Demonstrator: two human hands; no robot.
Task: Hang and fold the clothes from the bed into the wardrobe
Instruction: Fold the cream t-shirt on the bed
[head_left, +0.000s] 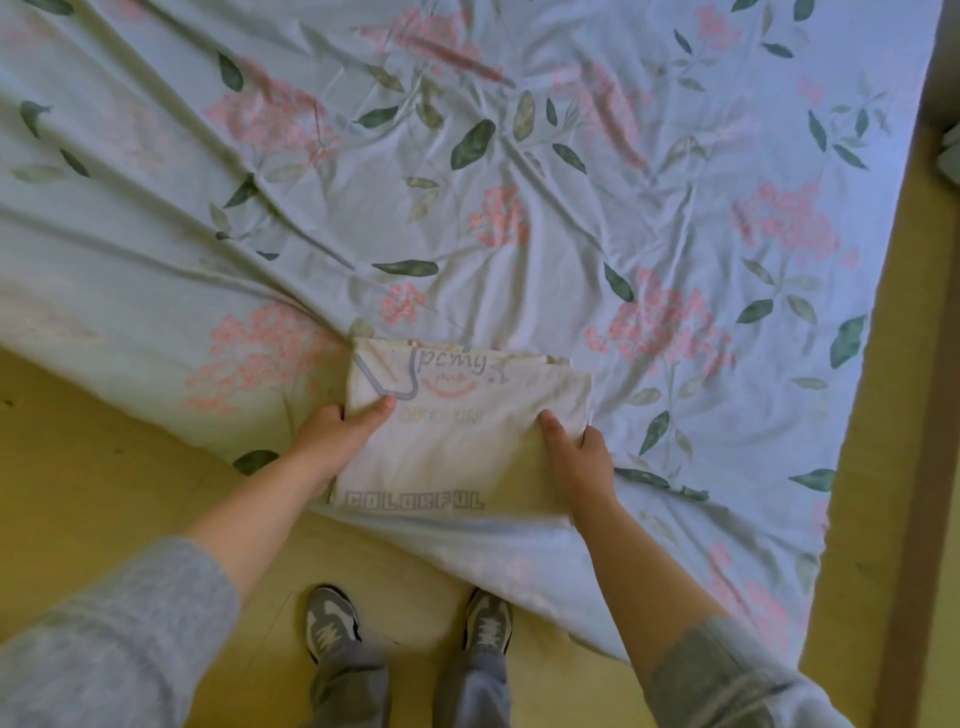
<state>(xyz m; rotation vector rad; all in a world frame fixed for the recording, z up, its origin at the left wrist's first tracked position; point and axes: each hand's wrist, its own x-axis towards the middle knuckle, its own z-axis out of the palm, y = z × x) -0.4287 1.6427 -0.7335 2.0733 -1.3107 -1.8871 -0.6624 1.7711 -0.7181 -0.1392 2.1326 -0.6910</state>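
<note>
Big floral bedsheet (519, 208) takes up most of my view, pretty wrinkled. My folded white shirt (462, 441) sits at the near edge of it, "COLORFUL" print facing up. My left hand (337, 431) grips its left side and my right hand (576, 452) its right, thumbs on top. My grey sneakers (332, 623) are on the floor below.

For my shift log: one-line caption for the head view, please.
Left hand and right hand grip opposite sides of a folded white printed garment on the floral bedsheet.
</note>
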